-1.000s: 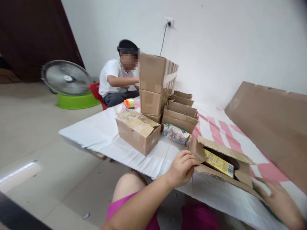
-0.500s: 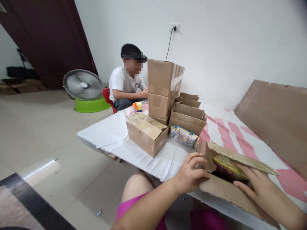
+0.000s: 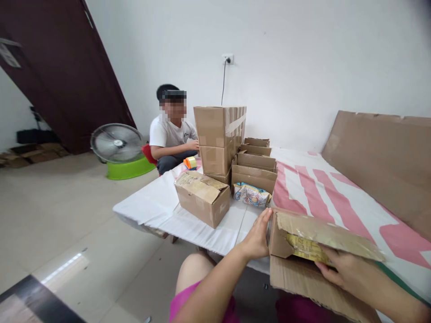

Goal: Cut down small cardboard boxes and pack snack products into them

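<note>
An open cardboard box (image 3: pixel 281 242) lies at the table's near edge, its flaps spread. Flat against its left end rests my left hand (image 3: pixel 256 237), fingers stretched out along the outside. My right hand (image 3: pixel 346 269) reaches in under the upper flap, thumb and fingers around a yellow packet (image 3: pixel 305 249) with printed text; the fingertips are partly hidden by the flap. Just beyond the box, a white and blue patterned packet (image 3: pixel 251 194) sits before an open carton.
A closed carton (image 3: pixel 202 197) stands left of centre. Behind it rise stacked taped boxes (image 3: pixel 212 130) and a row of open cartons (image 3: pixel 256 163). An orange tape dispenser (image 3: pixel 190 163) lies near a seated person (image 3: pixel 171 134). A large cardboard sheet (image 3: pixel 380 166) leans at the right.
My left hand has gone from gripping the box's corner to lying flat on its end. The yellow packet has turned, showing a different printed face. The view has shifted.
</note>
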Demonstrator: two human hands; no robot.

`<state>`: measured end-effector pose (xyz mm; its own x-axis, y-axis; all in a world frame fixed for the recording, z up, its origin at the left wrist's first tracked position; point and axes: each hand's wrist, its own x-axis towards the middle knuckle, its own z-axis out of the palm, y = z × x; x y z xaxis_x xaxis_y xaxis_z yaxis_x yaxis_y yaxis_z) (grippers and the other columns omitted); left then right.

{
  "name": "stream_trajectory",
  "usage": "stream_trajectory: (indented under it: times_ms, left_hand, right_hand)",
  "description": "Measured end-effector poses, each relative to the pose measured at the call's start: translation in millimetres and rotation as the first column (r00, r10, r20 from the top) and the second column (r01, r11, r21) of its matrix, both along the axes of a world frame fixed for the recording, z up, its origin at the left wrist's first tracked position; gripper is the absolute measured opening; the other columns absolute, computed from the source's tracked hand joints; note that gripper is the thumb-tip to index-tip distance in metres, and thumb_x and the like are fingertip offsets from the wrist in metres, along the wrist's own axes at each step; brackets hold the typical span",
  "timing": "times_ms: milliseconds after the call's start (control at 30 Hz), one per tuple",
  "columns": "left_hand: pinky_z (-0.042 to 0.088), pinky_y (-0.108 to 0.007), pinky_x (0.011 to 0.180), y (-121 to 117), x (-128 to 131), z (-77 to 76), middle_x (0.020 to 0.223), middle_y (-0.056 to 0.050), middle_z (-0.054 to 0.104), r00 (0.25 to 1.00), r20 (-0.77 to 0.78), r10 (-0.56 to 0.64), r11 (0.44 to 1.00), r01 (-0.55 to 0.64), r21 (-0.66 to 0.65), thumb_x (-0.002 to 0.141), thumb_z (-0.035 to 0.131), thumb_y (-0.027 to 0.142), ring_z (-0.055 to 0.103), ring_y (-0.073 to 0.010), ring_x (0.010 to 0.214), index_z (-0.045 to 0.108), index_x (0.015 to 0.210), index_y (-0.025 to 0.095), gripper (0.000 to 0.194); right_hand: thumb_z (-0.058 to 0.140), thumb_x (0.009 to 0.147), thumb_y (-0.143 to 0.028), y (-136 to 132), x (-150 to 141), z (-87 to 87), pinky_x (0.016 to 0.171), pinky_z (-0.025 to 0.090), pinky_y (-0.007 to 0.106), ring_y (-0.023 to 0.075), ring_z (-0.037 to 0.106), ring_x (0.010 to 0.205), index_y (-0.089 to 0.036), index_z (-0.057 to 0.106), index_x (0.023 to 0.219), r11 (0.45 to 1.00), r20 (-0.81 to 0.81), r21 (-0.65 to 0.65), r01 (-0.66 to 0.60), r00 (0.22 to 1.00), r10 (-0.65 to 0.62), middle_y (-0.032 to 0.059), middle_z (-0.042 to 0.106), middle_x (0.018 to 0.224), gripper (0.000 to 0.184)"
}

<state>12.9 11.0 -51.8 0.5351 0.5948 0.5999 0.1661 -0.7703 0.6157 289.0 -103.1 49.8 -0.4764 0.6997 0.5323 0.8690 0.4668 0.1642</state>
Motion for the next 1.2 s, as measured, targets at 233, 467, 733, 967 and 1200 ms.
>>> stream_trajectory:
  times_ms: [233, 467, 733, 967, 1200]
  left_hand:
    - [0.013, -0.060, 0.122, -20.0, -6.0, 16.6, 0.165, -0.014, -0.006, 0.995, 0.036, -0.091, 0.996, 0.091, 0.002, 0.056, 0.088, 0.049, 0.004, -0.0416, 0.152, -0.007, 0.154, 0.031, 0.138]
    - [0.011, -0.058, 0.123, -62.8, -34.4, 39.1, 0.162, -0.017, 0.013, 0.999, -0.040, 0.020, 0.996, -0.023, -0.089, 0.059, 0.087, 0.046, 0.014, -0.0409, 0.150, 0.005, 0.155, 0.024, 0.127]
    - [0.026, -0.054, 0.121, -80.2, -72.4, 57.4, 0.158, -0.018, 0.031, 0.984, 0.098, 0.148, 0.895, -0.091, -0.436, 0.048, 0.089, 0.059, 0.032, -0.0394, 0.145, 0.017, 0.154, 0.021, 0.134]
    - [0.047, -0.045, 0.103, -51.9, -98.5, 48.0, 0.131, -0.015, 0.061, 0.857, 0.096, 0.507, 0.781, -0.410, -0.472, 0.055, 0.081, 0.060, 0.057, -0.0335, 0.123, 0.044, 0.136, 0.017, 0.099]
    - [0.039, -0.055, 0.105, -45.6, -79.1, 14.1, 0.119, -0.016, 0.058, 0.514, 0.102, 0.852, 0.513, -0.780, -0.360, 0.073, 0.065, 0.044, 0.054, -0.0340, 0.118, 0.048, 0.122, 0.017, 0.059]
  right_hand:
    - [0.058, 0.085, -0.032, -19.9, 4.5, 15.7, 0.089, 0.051, 0.037, 0.0253, 0.068, 0.097, -0.018, 0.056, 0.132, 0.963, 0.044, 0.167, -0.211, 0.977, 0.207, 0.0088, 0.072, 0.113, 0.050]
    - [0.056, 0.087, -0.029, -40.3, 4.6, 29.9, 0.085, 0.053, 0.034, 0.0227, 0.065, 0.097, -0.019, 0.054, 0.130, 0.953, -0.262, 0.144, -0.266, 0.919, 0.296, 0.0088, 0.069, 0.107, 0.045]
    - [0.051, 0.091, -0.045, -39.1, 24.2, 21.7, 0.074, 0.057, 0.032, 0.0236, 0.068, 0.093, -0.022, 0.057, 0.123, 0.997, -0.795, 0.069, -0.034, 0.602, 0.076, 0.0095, 0.069, 0.110, 0.039]
    - [0.045, 0.088, -0.064, -17.1, 52.3, -11.2, 0.070, 0.058, 0.036, 0.0282, 0.070, 0.092, -0.019, 0.062, 0.120, 0.979, -0.973, -0.161, 0.123, 0.148, -0.178, 0.0133, 0.073, 0.106, 0.058]
    - [0.062, 0.071, -0.068, 5.1, 64.6, -89.4, 0.065, 0.058, 0.033, 0.0290, 0.072, 0.088, -0.019, 0.062, 0.118, 0.932, -0.930, -0.363, -0.019, 0.069, -0.361, 0.0126, 0.073, 0.109, 0.068]
